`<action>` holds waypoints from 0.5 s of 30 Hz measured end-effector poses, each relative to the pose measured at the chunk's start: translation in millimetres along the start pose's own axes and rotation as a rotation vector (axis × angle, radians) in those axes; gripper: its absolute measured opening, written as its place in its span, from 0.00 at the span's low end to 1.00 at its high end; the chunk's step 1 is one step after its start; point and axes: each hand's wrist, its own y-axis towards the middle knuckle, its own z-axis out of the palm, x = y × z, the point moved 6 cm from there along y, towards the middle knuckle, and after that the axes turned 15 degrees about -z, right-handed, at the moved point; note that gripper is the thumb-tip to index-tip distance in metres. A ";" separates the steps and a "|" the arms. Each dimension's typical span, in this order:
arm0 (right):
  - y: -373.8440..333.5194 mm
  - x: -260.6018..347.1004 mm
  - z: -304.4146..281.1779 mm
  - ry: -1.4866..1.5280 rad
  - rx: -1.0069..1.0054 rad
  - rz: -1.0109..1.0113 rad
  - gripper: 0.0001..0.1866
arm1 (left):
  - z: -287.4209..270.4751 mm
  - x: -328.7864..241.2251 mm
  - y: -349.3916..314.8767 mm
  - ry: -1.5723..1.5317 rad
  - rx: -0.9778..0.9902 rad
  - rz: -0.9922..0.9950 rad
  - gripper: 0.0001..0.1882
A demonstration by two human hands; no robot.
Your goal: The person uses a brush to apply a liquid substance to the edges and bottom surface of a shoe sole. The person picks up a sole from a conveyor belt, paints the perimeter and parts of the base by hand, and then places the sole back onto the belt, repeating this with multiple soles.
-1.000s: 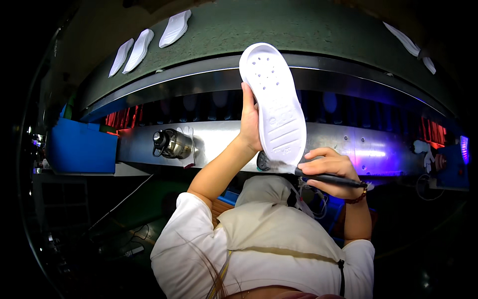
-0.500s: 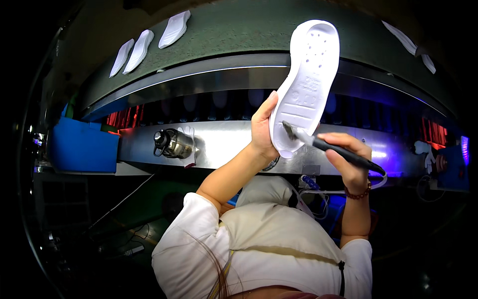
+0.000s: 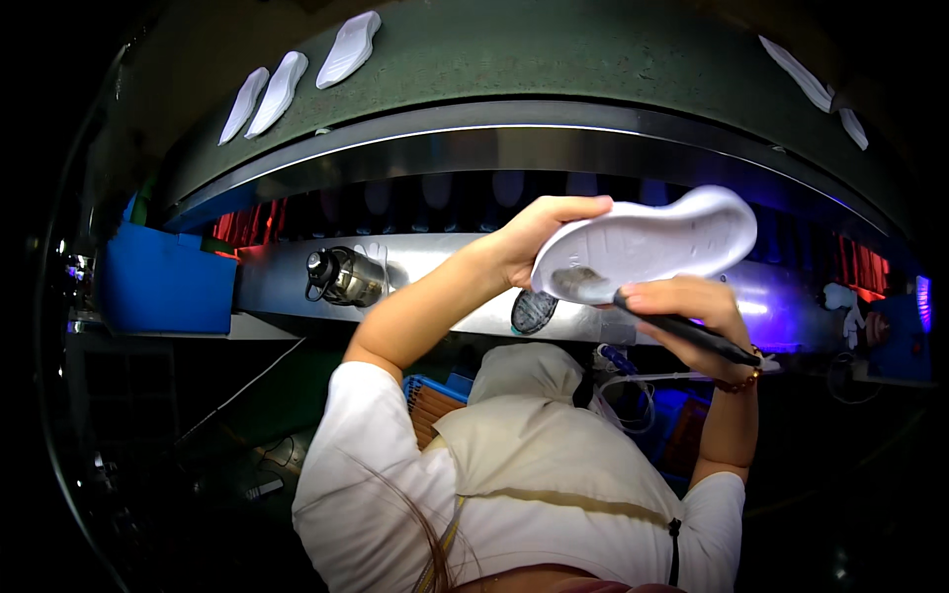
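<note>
My left hand (image 3: 542, 229) grips the left end of a white shoe sole (image 3: 664, 237), its thumb along the upper rim and its other fingers mostly hidden behind. Tilted sideways above the metal bench, the sole turns its hollow inner face toward me. A black-handled brush (image 3: 692, 338) is held in my closed right hand (image 3: 700, 304). Its dark, motion-smeared bristles (image 3: 578, 281) touch the sole's inner face near the left end. A pale tube runs by my right wrist. On the bench below my left hand lies a dark oval object (image 3: 534, 309) with a teal edge.
Beyond the metal bench (image 3: 435, 259), a green belt (image 3: 514, 64) carries several white soles (image 3: 349, 51). A clear bottle (image 3: 348, 277) with a black lid stands left on the bench, near a blue box (image 3: 168, 287). White gloves (image 3: 846, 304) hang at the right.
The sole has swung from nearly upright to sideways, its far end coming down and right. My right hand and the brush moved slightly lower. The dark oval object is now uncovered.
</note>
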 end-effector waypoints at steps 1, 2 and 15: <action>-3.8 -4.8 9.8 0.086 0.080 0.002 0.11 | -12.6 1.8 3.3 0.141 -0.153 -0.070 0.23; -6.4 -2.1 14.9 0.071 0.180 -0.003 0.11 | -14.1 5.2 2.0 0.196 -0.205 -0.150 0.24; -29.8 -21.0 -8.2 0.011 0.176 0.189 0.10 | -17.8 10.0 -17.3 0.466 -0.353 -0.250 0.28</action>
